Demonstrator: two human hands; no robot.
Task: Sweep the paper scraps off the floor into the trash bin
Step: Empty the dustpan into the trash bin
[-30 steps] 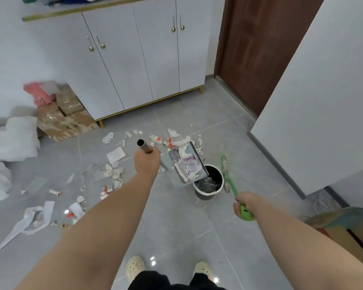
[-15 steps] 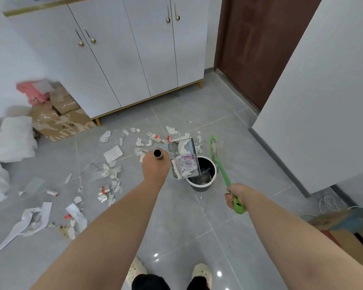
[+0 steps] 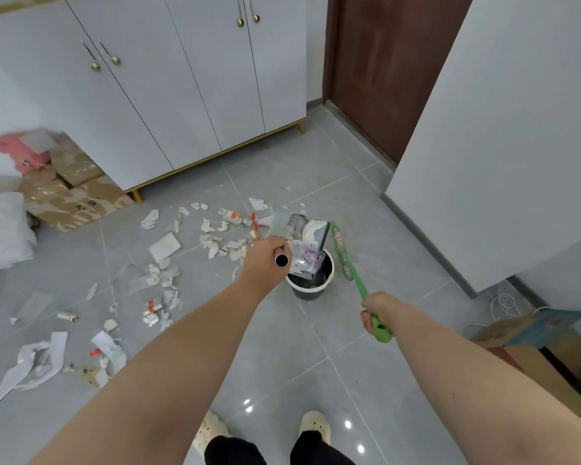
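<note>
My left hand (image 3: 265, 263) grips the metal handle of a grey dustpan (image 3: 311, 231), which is tilted steeply over a small trash bin (image 3: 311, 286). Paper and a pink-printed wrapper (image 3: 302, 258) slide from the pan toward the bin's mouth. My right hand (image 3: 376, 310) holds the green handle of a small broom (image 3: 344, 255), whose head hangs just right of the bin. Several paper scraps (image 3: 161, 276) lie scattered on the grey tiled floor to the left and behind the bin.
A white cabinet (image 3: 182, 95) on gold legs stands behind. Flattened cardboard (image 3: 71, 199) and white bags (image 3: 0, 229) lie at the left. A brown door (image 3: 383, 68) and a white wall (image 3: 500, 129) are on the right, with boxes (image 3: 534, 347) and cables near it.
The dustpan has tipped up steeper over the bin, its handle now pointing at the camera. The broom and my right hand have shifted slightly left, closer to the bin.
</note>
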